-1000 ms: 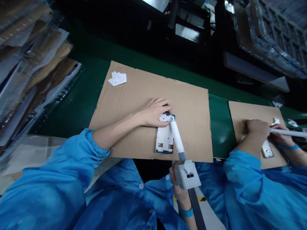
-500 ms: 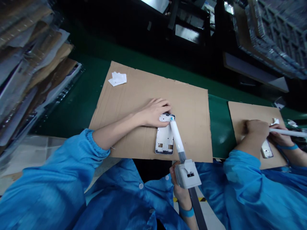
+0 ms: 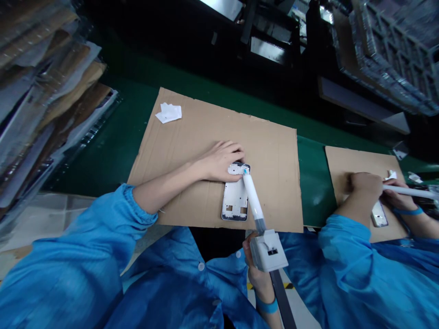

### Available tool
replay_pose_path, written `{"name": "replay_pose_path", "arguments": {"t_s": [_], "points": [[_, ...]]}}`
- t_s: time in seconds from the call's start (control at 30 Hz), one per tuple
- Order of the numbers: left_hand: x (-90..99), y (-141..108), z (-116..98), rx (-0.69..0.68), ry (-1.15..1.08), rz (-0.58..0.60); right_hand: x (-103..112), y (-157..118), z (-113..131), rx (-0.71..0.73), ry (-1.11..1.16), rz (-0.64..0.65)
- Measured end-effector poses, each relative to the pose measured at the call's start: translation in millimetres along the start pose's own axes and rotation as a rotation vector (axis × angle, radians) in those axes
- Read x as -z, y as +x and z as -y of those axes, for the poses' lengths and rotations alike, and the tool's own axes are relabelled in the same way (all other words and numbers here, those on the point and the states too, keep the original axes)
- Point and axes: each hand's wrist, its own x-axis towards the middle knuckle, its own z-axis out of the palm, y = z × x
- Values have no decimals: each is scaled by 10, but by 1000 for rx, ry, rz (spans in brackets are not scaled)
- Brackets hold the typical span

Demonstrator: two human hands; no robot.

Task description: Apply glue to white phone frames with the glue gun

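Observation:
A white phone frame [image 3: 235, 197] with a dark edge lies on a brown cardboard sheet [image 3: 267, 151]. Over its upper left part, my left hand [image 3: 222, 161] grips the frame, thumb on its face and fingers curled round the top edge. A white tube-shaped dispenser [image 3: 252, 196] slants across the right side, its bluish tip at the frame's upper right corner. Behind the grey-white housing of this tool, my right hand [image 3: 252, 260] is wrapped round it, partly hidden.
A crumpled white paper [image 3: 168, 113] lies at the cardboard's upper left. Stacked trays [image 3: 51, 91] stand at the left. At the right, a co-worker's hands [image 3: 368, 185] work on a second cardboard [image 3: 360, 160]. Dark shelving is beyond the green table [image 3: 310, 183].

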Motion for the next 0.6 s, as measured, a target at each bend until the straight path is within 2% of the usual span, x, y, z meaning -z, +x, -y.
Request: {"name": "replay_pose_path", "arguments": {"t_s": [0.43,0.6], "points": [[-15,-2,6,-3,-8,-10,-34,-31,55,-18,47,8],[-7,-5,5,-6,-14,-13,-148,-133,163,-40,63,-17]]}}
